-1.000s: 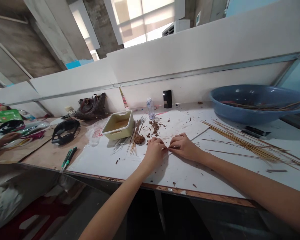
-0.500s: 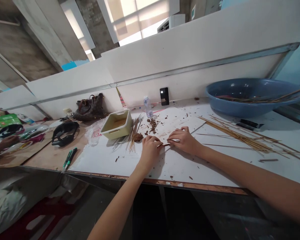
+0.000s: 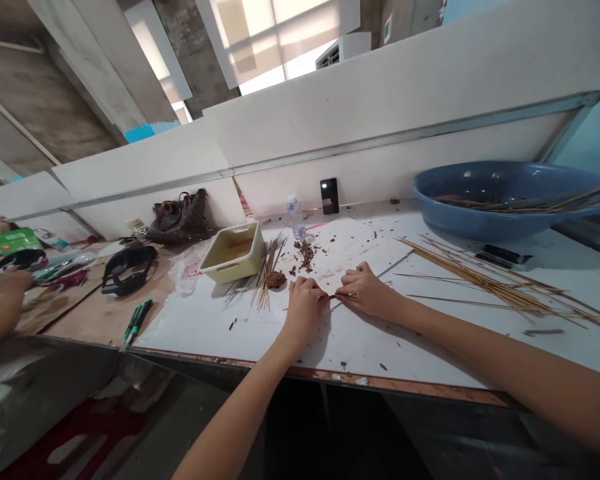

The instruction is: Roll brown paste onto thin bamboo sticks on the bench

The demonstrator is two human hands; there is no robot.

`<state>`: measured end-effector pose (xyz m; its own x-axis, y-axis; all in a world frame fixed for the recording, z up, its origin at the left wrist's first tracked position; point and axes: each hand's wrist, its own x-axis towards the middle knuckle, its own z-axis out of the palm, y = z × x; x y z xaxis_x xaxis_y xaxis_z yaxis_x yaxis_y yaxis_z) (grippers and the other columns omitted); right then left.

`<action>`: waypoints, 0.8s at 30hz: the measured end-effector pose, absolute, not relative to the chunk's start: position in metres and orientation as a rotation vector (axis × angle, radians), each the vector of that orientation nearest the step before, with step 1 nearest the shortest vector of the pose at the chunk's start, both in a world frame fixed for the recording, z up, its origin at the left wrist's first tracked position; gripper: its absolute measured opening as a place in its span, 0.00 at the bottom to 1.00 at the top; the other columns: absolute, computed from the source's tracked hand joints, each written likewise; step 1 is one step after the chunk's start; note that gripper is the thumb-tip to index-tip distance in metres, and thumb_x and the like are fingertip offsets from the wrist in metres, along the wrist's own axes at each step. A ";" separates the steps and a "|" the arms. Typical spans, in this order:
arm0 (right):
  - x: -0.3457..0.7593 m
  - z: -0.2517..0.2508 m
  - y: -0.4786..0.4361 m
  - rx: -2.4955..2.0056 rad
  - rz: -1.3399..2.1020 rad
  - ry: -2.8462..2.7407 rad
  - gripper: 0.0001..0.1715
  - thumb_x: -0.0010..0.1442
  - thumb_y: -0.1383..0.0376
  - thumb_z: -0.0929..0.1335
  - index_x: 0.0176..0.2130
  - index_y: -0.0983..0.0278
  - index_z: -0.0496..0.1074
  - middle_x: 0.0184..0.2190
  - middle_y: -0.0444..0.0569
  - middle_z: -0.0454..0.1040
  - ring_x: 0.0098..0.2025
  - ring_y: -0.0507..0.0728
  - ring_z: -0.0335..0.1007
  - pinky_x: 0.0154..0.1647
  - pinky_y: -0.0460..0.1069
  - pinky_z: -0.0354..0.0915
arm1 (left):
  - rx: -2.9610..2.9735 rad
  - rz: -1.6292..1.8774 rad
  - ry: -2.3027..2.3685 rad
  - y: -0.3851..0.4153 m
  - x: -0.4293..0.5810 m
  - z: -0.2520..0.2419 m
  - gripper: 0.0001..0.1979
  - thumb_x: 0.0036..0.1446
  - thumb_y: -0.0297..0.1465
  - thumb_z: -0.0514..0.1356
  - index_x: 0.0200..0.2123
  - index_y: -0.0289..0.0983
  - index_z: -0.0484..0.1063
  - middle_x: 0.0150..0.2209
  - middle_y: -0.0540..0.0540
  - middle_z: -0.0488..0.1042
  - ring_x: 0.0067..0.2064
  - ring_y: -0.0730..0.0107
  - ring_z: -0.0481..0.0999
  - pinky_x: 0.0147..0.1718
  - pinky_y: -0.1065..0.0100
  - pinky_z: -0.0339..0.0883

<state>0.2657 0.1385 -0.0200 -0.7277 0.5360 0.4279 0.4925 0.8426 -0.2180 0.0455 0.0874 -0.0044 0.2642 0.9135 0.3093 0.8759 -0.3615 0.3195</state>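
Note:
My left hand (image 3: 307, 303) and my right hand (image 3: 363, 291) are close together over the white sheet, fingers pinched. Between their fingertips runs a thin reddish-brown strip (image 3: 332, 297), mostly hidden; its exact kind I cannot tell. A thin grey rod (image 3: 397, 262) slants past my right hand, partly under it. Left of my left hand sits a lump of brown paste (image 3: 275, 280), beside a bundle of thin sticks (image 3: 266, 283). Brown crumbs (image 3: 306, 255) lie scattered beyond my hands. To the right, long tan sticks (image 3: 480, 277) are spread on the sheet.
A cream tub (image 3: 233, 267), a clear bottle (image 3: 295, 217) and a phone (image 3: 329, 196) stand toward the back. At right is a large blue basin (image 3: 500, 223). Green-black tools (image 3: 139, 321) and black goggles (image 3: 127, 270) lie left; another person's hand (image 3: 5, 293) is beyond.
My hands have drawn slightly closer together, and less of the brown strip shows between them. The other person's hand at the far left has moved and shows more fully.

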 end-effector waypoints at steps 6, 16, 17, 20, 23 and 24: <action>0.268 -0.019 0.136 -0.817 0.164 -2.478 0.19 0.80 0.60 0.66 0.42 0.59 0.85 0.35 0.49 0.82 0.44 0.60 0.75 0.53 0.59 0.50 | 2.451 0.604 1.784 0.081 0.039 -0.001 0.09 0.71 0.30 0.66 0.50 0.44 0.87 0.53 0.42 0.85 0.62 0.48 0.74 0.64 0.44 0.61; 0.230 -0.022 0.083 -0.912 0.114 -2.548 0.34 0.81 0.50 0.61 0.76 0.63 0.67 0.71 0.65 0.74 0.72 0.71 0.70 0.77 0.71 0.51 | 2.578 0.238 2.031 0.024 0.027 -0.009 0.31 0.78 0.33 0.51 0.78 0.31 0.60 0.77 0.31 0.63 0.80 0.49 0.61 0.80 0.40 0.48; 0.224 -0.025 0.080 -0.943 0.090 -2.572 0.36 0.82 0.50 0.60 0.78 0.64 0.64 0.73 0.67 0.70 0.75 0.72 0.66 0.78 0.72 0.48 | 2.568 0.199 2.014 0.024 0.029 -0.011 0.31 0.77 0.33 0.50 0.79 0.30 0.59 0.78 0.30 0.62 0.80 0.49 0.60 0.80 0.41 0.47; 0.209 -0.028 0.080 -1.024 0.077 -2.608 0.40 0.82 0.49 0.57 0.80 0.68 0.59 0.77 0.70 0.62 0.80 0.73 0.56 0.81 0.75 0.42 | 2.526 0.129 2.000 0.030 0.035 -0.014 0.33 0.76 0.33 0.50 0.80 0.28 0.57 0.79 0.31 0.57 0.82 0.50 0.56 0.81 0.42 0.43; 0.201 -0.026 0.084 -1.085 0.101 -2.633 0.41 0.82 0.48 0.57 0.81 0.68 0.57 0.77 0.70 0.62 0.81 0.73 0.54 0.82 0.75 0.39 | 2.507 0.084 2.025 0.034 0.040 -0.014 0.35 0.74 0.31 0.50 0.80 0.28 0.55 0.80 0.31 0.55 0.83 0.49 0.53 0.82 0.42 0.42; 0.200 -0.026 0.084 -1.104 0.107 -2.642 0.41 0.82 0.48 0.58 0.81 0.68 0.57 0.77 0.70 0.62 0.82 0.72 0.54 0.82 0.75 0.40 | 2.505 0.075 2.033 0.034 0.041 -0.014 0.35 0.74 0.30 0.50 0.81 0.28 0.55 0.80 0.31 0.55 0.83 0.49 0.53 0.82 0.42 0.42</action>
<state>0.2005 0.0840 -0.0256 -0.6708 0.7073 0.2229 0.6869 0.7059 -0.1727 0.0410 0.0340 -0.0145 0.2069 0.9742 0.0899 0.9782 -0.2044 -0.0372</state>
